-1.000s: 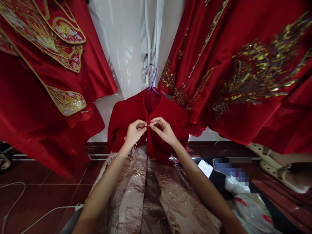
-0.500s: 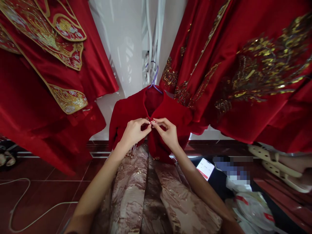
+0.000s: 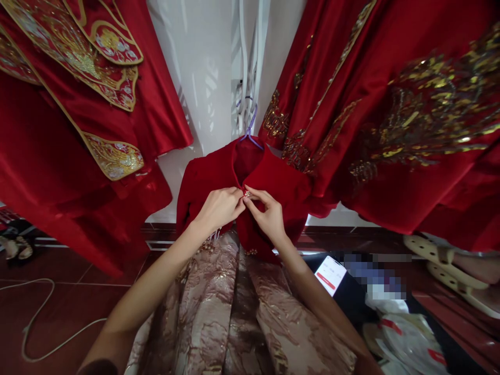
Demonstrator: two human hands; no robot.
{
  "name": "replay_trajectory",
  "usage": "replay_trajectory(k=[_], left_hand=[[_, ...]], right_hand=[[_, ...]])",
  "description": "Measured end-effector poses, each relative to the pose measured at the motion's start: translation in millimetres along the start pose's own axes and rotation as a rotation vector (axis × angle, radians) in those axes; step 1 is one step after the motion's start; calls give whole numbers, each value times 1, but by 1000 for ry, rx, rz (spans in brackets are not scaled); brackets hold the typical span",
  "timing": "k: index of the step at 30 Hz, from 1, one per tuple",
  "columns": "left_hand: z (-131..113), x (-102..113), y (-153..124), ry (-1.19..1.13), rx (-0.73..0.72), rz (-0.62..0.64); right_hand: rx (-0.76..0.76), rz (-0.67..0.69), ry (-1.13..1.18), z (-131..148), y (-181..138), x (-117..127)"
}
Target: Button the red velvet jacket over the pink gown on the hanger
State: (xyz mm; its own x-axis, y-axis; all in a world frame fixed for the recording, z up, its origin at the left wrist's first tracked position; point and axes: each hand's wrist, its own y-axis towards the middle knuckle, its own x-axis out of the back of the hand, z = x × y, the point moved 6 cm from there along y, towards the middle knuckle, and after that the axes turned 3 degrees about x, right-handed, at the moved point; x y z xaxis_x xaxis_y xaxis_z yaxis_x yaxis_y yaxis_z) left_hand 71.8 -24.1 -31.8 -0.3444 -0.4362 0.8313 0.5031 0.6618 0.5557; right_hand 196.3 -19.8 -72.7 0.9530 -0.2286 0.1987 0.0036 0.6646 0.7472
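Note:
A short red velvet jacket [image 3: 203, 179] hangs on a purple hanger [image 3: 252, 127] in front of a white wall. Below it falls a pale pink and gold brocade skirt [image 3: 211, 317]. My left hand [image 3: 219, 207] and my right hand [image 3: 269, 213] meet at the jacket's front opening, just under the collar. Both pinch the two edges together at a small beaded button [image 3: 247, 194]. The fingers of both hands are closed on the fabric there.
Red gowns with gold embroidery hang on the left [image 3: 74, 135] and on the right [image 3: 390, 114]. A white cable [image 3: 35, 323] lies on the dark red floor. A phone [image 3: 330, 274], white bags [image 3: 406, 338] and pale sandals [image 3: 449, 271] lie at the lower right.
My hands have stayed at the jacket front and moved slightly up toward the collar. The camera has tilted a little, so the jacket sits a bit to the right.

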Motion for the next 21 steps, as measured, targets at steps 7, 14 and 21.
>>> replay_trajectory(k=[7, 14, 21], left_hand=[[3, 0, 9, -178, -87, 16], [2, -8, 4, -400, 64, -81], [10, -41, 3, -857, 286, -43]], right_hand=[[9, 74, 7, -2, 7, 0], [-108, 109, 245, -13, 6, -6], [-196, 217, 266, -34, -37, -9]])
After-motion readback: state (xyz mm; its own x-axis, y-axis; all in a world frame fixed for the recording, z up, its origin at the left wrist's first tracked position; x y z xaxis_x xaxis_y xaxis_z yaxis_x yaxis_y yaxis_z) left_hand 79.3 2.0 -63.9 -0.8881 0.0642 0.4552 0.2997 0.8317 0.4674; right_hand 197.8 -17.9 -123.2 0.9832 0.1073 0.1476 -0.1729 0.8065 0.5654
